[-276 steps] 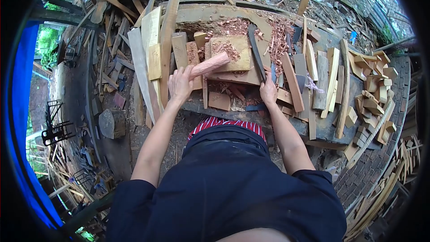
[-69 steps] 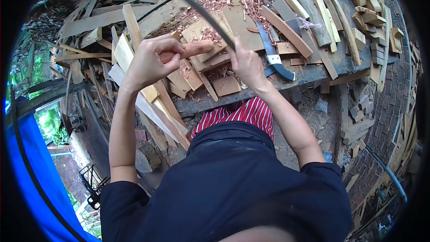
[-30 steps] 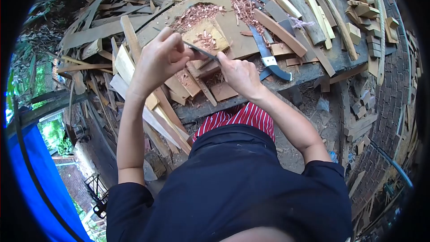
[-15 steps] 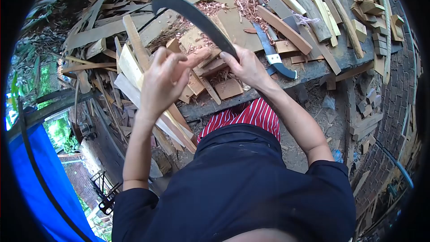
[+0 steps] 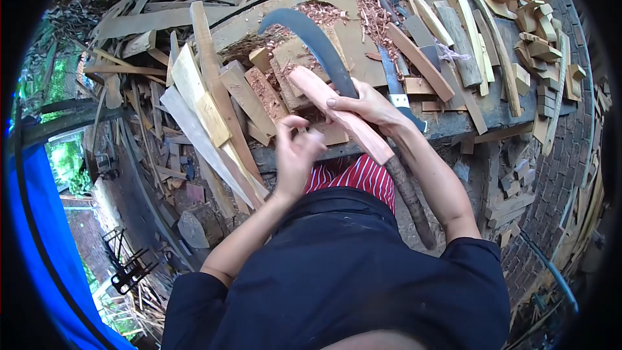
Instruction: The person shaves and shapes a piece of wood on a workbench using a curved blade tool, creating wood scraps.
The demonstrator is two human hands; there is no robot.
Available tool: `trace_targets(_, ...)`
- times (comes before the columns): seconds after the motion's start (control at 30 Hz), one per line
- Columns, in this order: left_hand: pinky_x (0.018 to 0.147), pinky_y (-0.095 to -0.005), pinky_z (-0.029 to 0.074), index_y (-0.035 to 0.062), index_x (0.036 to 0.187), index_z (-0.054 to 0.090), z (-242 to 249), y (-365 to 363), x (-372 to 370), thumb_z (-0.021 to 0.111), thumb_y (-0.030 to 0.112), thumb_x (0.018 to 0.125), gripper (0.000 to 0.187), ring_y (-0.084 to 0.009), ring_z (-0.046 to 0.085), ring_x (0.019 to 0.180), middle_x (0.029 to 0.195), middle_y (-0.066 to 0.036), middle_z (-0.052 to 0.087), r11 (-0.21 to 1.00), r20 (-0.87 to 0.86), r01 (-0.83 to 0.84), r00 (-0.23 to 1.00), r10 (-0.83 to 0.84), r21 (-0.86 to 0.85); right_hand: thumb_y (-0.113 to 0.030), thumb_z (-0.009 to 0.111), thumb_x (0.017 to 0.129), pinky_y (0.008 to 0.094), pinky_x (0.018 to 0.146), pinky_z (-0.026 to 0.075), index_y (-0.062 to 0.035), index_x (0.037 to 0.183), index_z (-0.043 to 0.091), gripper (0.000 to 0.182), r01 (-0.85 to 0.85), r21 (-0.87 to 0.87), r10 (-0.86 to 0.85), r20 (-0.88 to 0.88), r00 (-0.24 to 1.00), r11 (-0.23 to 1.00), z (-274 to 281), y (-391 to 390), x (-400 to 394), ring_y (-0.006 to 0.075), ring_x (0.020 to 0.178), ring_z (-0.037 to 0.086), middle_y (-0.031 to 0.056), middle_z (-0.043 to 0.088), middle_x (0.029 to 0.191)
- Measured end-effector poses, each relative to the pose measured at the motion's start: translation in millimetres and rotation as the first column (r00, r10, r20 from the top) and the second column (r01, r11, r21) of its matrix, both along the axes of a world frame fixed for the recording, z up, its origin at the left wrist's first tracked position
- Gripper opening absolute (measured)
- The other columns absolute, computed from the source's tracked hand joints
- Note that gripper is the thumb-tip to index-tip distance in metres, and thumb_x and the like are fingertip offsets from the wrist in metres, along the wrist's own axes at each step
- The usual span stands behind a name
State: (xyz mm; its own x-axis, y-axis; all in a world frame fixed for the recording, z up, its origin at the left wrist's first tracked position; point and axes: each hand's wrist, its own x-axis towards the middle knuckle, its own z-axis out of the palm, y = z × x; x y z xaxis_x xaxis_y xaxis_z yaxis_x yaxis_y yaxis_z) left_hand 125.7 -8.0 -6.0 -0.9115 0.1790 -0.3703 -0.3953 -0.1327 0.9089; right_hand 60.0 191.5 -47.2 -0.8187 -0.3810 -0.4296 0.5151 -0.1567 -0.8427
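head: right hand [image 5: 374,109] thumb over top, grasping pink stick [image 5: 356,131] and curved blade [image 5: 314,39] together | stick slants far-left to near-right over near edge of bench [image 5: 450,128] | left hand [image 5: 297,159] left of stick, fingers loosely bent, released, blurred | left elbow bent, right forearm reaching far-left

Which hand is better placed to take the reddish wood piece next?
Left, I'd judge: the left hand looks free, though blurred, and is close beside the reddish wood piece, while the right hand grips both that piece and the curved blade.
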Motion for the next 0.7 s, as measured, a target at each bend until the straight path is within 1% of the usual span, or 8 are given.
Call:
trace_targets(0.07,0.068,-0.0271,0.047,0.0088,0.127,0.046,-5,-12,-27,0.058,0.03,0.094,0.041,-0.0131,0.054,0.09,0.112,-0.007,0.052,0.923,0.284,-0.308,0.929,0.239,0.23,-0.035,0.077,0.076,0.026,0.076,0.047,-0.0004,0.106,0.059,0.049,-0.017,-0.014,0.016,-0.056,0.998,1.0,11,2,1,0.0107,0.087,0.056,0.0043,0.06,0.098)
trace_targets(0.17,0.061,-0.0208,0.043,0.0075,0.129,0.047,-4,-29,-66,0.059,0.036,0.093,0.048,-0.0081,0.054,0.089,0.113,-0.003,0.059,0.786,0.261,-0.069,0.958,-0.12,0.614,-0.032,0.08,0.073,0.0259,0.086,0.046,-0.0004,0.123,0.055,0.064,-0.158,-0.113,0.124,-0.257,0.958,0.981,28,-5,-3,0.0122,0.096,0.057,0.0048,0.06,0.108)
trace_targets(0.3,0.043,-0.0139,0.035,0.0031,0.118,0.052,47,-36,-85,0.064,0.031,0.091,0.041,-0.0056,0.057,0.065,0.099,-0.005,0.064,0.983,-0.158,-0.068,0.983,0.096,0.169,-0.021,0.056,0.095,0.0333,0.078,0.049,-0.0016,0.117,0.055,0.029,-0.076,-0.055,0.057,-0.288,0.956,0.996,46,-7,-15,0.0178,0.093,0.063,0.0078,0.065,0.095)
trace_targets(0.33,0.046,-0.0161,0.044,0.0015,0.114,0.052,60,-41,-88,0.068,0.027,0.088,0.039,-0.0078,0.06,0.07,0.098,-0.007,0.063,0.994,-0.268,-0.046,0.961,0.07,0.096,-0.021,0.054,0.096,0.0388,0.073,0.05,-0.0032,0.119,0.051,0.029,0.094,0.423,0.208,-0.614,0.762,0.901,47,4,-23,0.0255,0.091,0.066,0.0138,0.067,0.089)
trace_targets(0.37,0.048,-0.018,0.048,0.001,0.112,0.052,71,-40,-88,0.07,0.024,0.087,0.039,-0.0095,0.061,0.07,0.098,-0.007,0.063,0.999,-0.39,-0.049,0.92,0.039,-0.017,-0.022,0.054,0.095,0.04,0.073,0.05,-0.0037,0.119,0.049,0.03,0.18,0.495,0.195,-0.613,0.766,0.85,46,10,-24,0.0294,0.089,0.066,0.0159,0.067,0.088)
trace_targets(0.47,0.064,-0.0256,0.055,0.0046,0.108,0.054,68,-28,-90,0.079,0.021,0.078,0.041,-0.0159,0.058,0.091,0.1,-0.007,0.05,0.96,-0.613,-0.144,0.79,-0.036,-0.241,-0.024,0.053,0.096,0.0411,0.067,0.05,-0.005,0.116,0.049,0.028,0.374,0.52,0.123,-0.693,0.711,0.768,60,9,-20,0.0361,0.08,0.066,0.0184,0.066,0.082)
trace_targets(0.53,0.079,-0.0324,0.048,0.0058,0.107,0.055,52,-31,-98,0.083,0.022,0.073,0.046,-0.0225,0.052,0.1,0.1,-0.009,0.046,0.719,-0.681,-0.299,0.658,-0.321,-0.628,-0.024,0.051,0.097,0.0427,0.061,0.049,-0.0073,0.117,0.05,0.026,0.259,0.661,0.176,-0.516,0.838,0.704,68,3,-9,0.0369,0.074,0.066,0.0185,0.065,0.078)
trace_targets(0.7,0.084,-0.0353,0.044,-0.0012,0.108,0.049,43,-29,-104,0.081,0.021,0.074,0.051,-0.026,0.054,0.096,0.102,-0.012,0.051,0.73,-0.646,-0.264,0.701,-0.304,-0.63,-0.024,0.049,0.095,0.0494,0.054,0.051,-0.0033,0.125,0.047,0.036,0.308,0.738,0.247,-0.537,0.807,0.6,27,-27,22,0.0381,0.063,0.065,0.0216,0.064,0.074)
